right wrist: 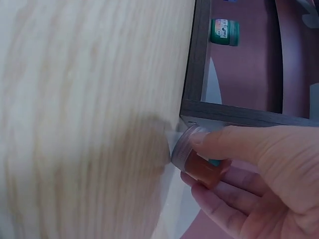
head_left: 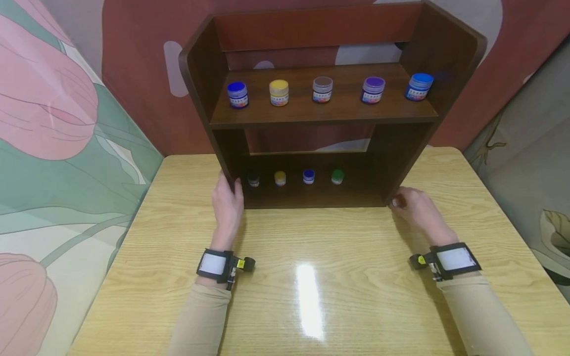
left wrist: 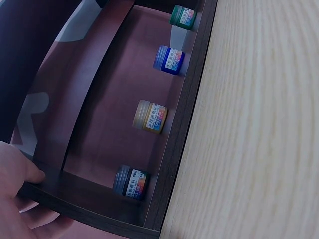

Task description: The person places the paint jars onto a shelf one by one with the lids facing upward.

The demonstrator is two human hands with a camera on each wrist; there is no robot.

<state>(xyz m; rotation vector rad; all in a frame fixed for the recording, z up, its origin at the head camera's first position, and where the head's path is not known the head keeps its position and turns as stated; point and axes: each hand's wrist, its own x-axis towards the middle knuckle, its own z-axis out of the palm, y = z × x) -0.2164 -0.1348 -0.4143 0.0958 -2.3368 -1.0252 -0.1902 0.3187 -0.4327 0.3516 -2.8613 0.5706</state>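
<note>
A dark brown two-tier wooden shelf stands on the table. My left hand grips the lower part of its left side panel, thumb on the inner side and fingers outside, as the left wrist view shows. By the shelf's lower right corner, my right hand holds a small orange-brown paint jar between thumb and fingers. That jar is tilted, its clear greyish lid turned toward the table. Lower-tier paint jars include a dark one, a yellow one, a blue one and a green one.
Along the upper tier stand a dark blue jar, a yellow jar, a brown jar, a purple jar and a light blue jar. Behind the light wooden table hangs patterned cloth.
</note>
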